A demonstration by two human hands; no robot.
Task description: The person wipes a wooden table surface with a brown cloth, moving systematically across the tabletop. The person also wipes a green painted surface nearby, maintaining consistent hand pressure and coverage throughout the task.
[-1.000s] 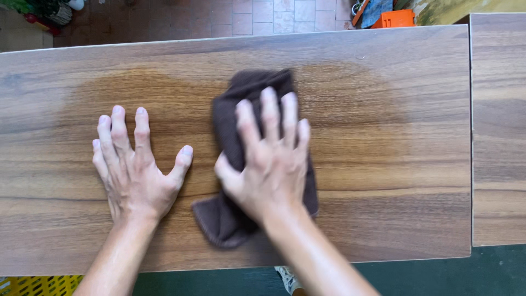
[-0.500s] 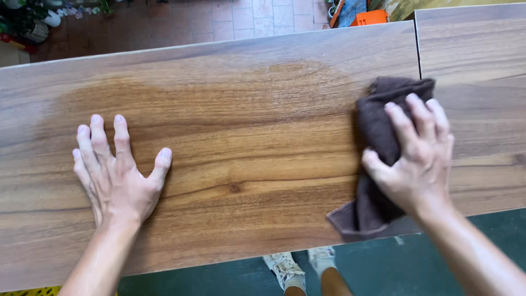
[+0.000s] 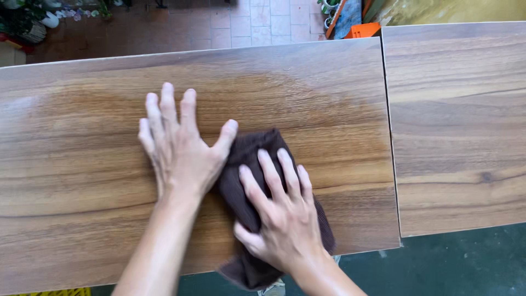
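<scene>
Two bare hands are counted on the wood, a left hand (image 3: 178, 151) laid flat with fingers spread and a right hand (image 3: 279, 216) pressed down on the only cloth to be seen, one dark brown ribbed cloth (image 3: 249, 159). Two wood-grain panels are tallied, one long panel (image 3: 82, 181) under both hands and a second panel (image 3: 455, 126) set just beside it across a thin seam. One orange container (image 3: 362, 29) is spotted on the tiled floor beyond.
</scene>
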